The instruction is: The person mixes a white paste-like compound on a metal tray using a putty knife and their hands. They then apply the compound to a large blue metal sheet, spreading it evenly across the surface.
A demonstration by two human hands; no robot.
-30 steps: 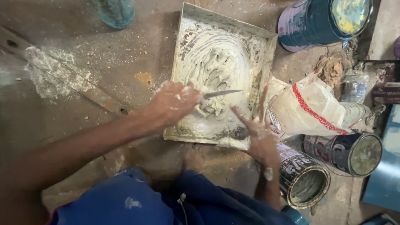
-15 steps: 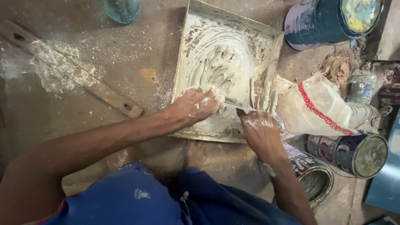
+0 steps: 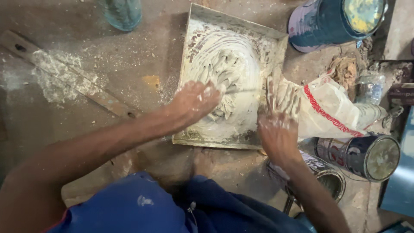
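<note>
Putty worked on a square tray, one hand mixing, one hand bracing

Putty (image 3: 224,82) lies heaped in pale, ridged swirls across the middle of a square metal tray (image 3: 280,43) that sits flat on the dusty floor, just beyond the person's knees. The tray's raised rim keeps the soft mass from spreading onto the ground, and its place straight ahead puts it within reach of both arms.

The left hand (image 3: 196,101) is clenched over the near left part of the heap. A thin blade (image 3: 241,91), apparently a putty knife, pokes out to the right from under its fingers, lying low across the paste; the handle is hidden in the fist, so the grip looks closed on the tool. The right hand (image 3: 278,125) is released and flat, fingers spread, pressed against the tray's right edge, seemingly to steady it against the push of the blade. Both hands are smeared white.

Just right of the tray, touching its edge, slumps a white plastic bag (image 3: 332,112) with a red stripe. Paint tins (image 3: 366,157) lie near right on their sides, and a dark blue bucket (image 3: 336,21) stands far right. A wooden batten (image 3: 69,77) dusted with powder lies well apart on the left.
</note>
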